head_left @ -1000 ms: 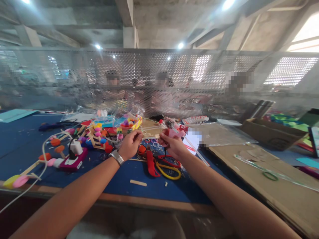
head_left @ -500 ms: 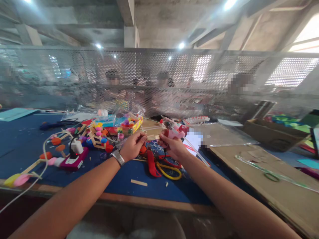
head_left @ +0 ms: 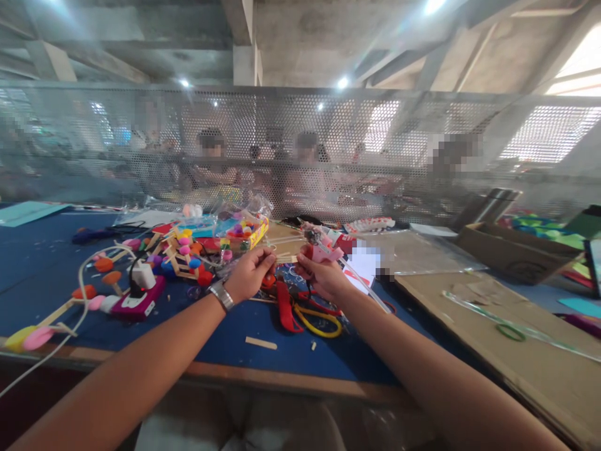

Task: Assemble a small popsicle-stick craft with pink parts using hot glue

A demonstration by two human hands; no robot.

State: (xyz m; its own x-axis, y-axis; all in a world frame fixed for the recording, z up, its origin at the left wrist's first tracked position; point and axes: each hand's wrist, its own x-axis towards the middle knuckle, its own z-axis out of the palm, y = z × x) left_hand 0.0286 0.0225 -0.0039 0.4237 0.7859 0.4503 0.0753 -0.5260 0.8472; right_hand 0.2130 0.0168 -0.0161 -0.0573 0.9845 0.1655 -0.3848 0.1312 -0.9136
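Thumb and fingers of my left hand (head_left: 256,268) pinch thin pale wooden sticks (head_left: 287,258) at the centre of the table. Closed beside it, my right hand (head_left: 323,272) has its thumb and fingertips at the sticks' other end. A pink hot glue gun (head_left: 327,252) sits just above its knuckles and appears to be in its grip; the handle is hidden. A clear glue stick (head_left: 366,285) runs back from the gun past the forearm. Below the hands lie a red-handled tool (head_left: 285,307) and a yellow-handled tool (head_left: 323,331). Nearer me is a loose wooden stick (head_left: 261,343).
On the left are coloured pompoms on a stick frame (head_left: 181,254), a purple power block (head_left: 136,300) with a white plug, and a white cable (head_left: 83,285). Cardboard (head_left: 469,313) and an open box (head_left: 519,254) occupy the right. A perforated metal screen (head_left: 282,150) stands behind.
My left hand has shifted slightly right, closer to the right hand. The gun and its glue stick have moved a little left with my right hand. Both hands stay closed.
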